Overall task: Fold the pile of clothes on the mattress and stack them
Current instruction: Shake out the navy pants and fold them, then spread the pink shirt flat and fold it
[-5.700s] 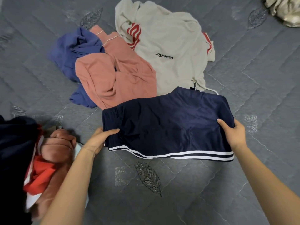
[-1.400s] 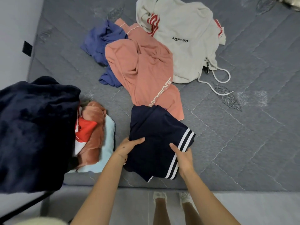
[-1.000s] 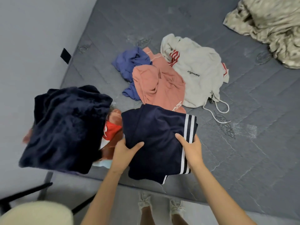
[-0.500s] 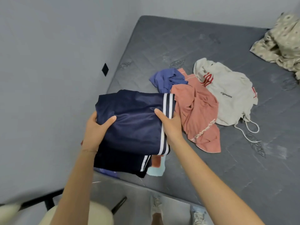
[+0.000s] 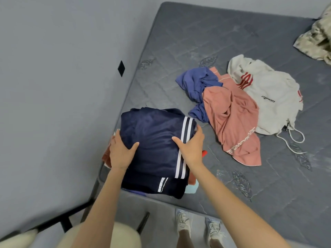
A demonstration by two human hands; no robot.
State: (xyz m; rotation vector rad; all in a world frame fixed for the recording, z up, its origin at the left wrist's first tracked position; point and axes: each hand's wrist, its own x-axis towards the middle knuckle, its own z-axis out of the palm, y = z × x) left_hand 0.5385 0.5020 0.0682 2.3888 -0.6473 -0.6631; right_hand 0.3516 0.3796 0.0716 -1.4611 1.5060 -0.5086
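Folded navy shorts with white stripes [image 5: 154, 138] lie on top of the stack of folded clothes [image 5: 172, 187] at the near left corner of the grey mattress [image 5: 250, 176]. My left hand [image 5: 120, 151] grips the shorts' left edge, thumb on top. My right hand [image 5: 190, 149] grips the right edge by the stripes. Unfolded clothes lie further right: a blue garment [image 5: 197, 83], a salmon pink garment [image 5: 234, 119] and a cream hoodie [image 5: 268, 97] with a white drawstring.
A grey wall [image 5: 53, 104] runs along the mattress's left side. A crumpled patterned cloth [image 5: 317, 42] lies at the far right corner. My feet in pale shoes [image 5: 182, 221] stand on the floor by the mattress's near edge, beside a black metal frame [image 5: 75, 213].
Both hands carried the folded navy shorts from the mattress to the left and set them down on the stack. My view has swung left toward the wall.
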